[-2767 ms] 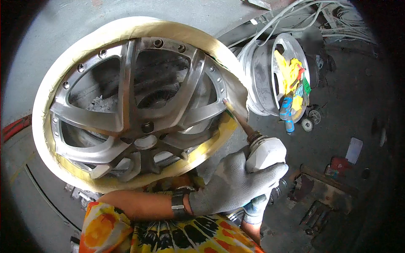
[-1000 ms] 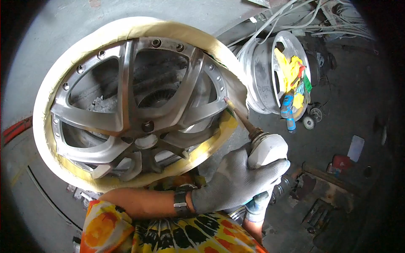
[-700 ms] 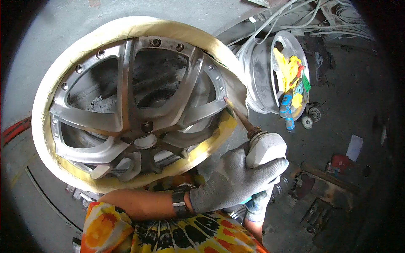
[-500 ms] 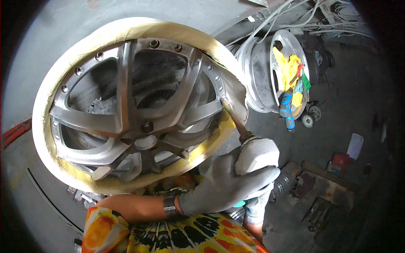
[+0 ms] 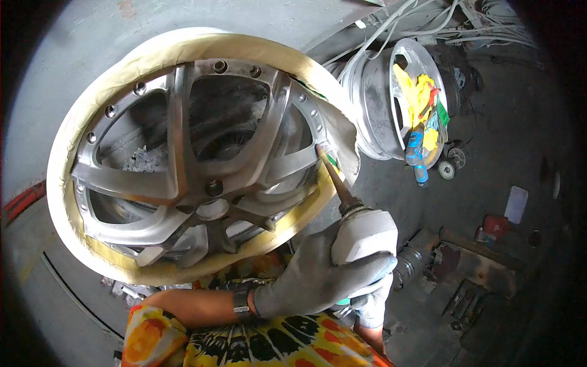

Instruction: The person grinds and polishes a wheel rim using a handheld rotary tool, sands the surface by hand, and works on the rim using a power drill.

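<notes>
A silver alloy wheel (image 5: 177,144) with several spokes fills the left of the view, tilted, its rim wrapped in cream masking paper (image 5: 67,235). My left hand (image 5: 315,272), in a grey glove, is closed around the white-covered head of a power grinder (image 5: 365,237). Behind and below it, my right hand (image 5: 371,301), also gloved, is wrapped about the tool's body, partly hidden. The grinder's narrow tapered tip points up and left, and its end meets the wheel's outer edge beside a spoke on the right. Near the tip, the masking paper is torn and peeling outward.
Another bare wheel rim (image 5: 374,101) stands behind on the right, with yellow cloth (image 5: 416,92) and a blue-handled tool (image 5: 416,153) on it. Cables (image 5: 422,24) run along the top. Metal parts (image 5: 474,257) lie on the dark floor at right.
The grinder and both hands have shifted slightly left and down. Its tip has slid a little left along the wheel's edge. The masked wheel has hardly moved.
</notes>
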The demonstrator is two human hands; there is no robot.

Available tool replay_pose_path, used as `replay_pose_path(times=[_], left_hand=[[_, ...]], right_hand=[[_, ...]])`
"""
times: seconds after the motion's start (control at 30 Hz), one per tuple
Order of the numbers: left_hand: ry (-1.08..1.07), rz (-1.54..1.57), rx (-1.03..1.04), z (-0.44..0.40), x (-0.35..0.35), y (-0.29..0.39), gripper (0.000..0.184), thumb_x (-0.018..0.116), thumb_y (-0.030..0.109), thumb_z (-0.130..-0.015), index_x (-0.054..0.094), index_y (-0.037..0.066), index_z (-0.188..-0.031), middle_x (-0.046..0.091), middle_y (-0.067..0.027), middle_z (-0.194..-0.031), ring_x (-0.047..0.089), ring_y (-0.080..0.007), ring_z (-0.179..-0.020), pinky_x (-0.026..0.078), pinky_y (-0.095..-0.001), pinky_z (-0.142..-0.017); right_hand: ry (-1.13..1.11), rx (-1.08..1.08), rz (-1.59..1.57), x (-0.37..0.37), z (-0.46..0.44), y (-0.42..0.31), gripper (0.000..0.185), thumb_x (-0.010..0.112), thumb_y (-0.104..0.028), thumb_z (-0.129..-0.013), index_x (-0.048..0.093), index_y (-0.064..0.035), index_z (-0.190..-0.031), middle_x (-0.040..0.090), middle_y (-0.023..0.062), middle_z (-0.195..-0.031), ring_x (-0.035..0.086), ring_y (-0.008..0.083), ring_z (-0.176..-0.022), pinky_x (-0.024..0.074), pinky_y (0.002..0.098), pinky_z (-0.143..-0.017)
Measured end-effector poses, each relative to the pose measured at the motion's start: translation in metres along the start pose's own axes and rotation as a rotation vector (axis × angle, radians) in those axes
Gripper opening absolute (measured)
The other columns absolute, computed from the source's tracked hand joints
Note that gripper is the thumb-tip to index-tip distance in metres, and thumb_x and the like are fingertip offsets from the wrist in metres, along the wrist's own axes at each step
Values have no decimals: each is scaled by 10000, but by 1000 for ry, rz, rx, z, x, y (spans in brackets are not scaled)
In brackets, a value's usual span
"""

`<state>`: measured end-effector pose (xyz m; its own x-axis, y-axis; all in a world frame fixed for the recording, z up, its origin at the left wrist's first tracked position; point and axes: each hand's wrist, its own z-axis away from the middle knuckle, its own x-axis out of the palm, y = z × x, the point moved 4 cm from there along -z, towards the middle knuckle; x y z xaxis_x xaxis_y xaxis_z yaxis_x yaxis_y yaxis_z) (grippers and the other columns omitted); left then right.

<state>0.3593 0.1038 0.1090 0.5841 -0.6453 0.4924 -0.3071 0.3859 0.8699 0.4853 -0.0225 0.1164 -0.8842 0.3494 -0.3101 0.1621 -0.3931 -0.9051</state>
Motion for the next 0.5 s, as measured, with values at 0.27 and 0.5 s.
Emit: replay_pose_path(times=[0.27,0.5], left_hand=[[0,14,-17,-2,-5,1,427,804,188,-876,640,-29,-1204,722,-158,-1076,720,-220,-978,566,-356,-892],[8,214,-395,9,-24,-8,527,831,248,-837,631,-17,-1246,719,-126,-1132,695,-196,-1042,550,-367,-937]], right_hand=[[94,191,-157,6,2,-17,1055,935,-504,-637,507,42,-1432,584,193,-1403,580,320,-1301,418,451,-1125],[-196,-40,143,15,-2,-41,1298,956,-516,-657,258,100,-1562,505,289,-1487,551,391,-1351,441,472,-1119]])
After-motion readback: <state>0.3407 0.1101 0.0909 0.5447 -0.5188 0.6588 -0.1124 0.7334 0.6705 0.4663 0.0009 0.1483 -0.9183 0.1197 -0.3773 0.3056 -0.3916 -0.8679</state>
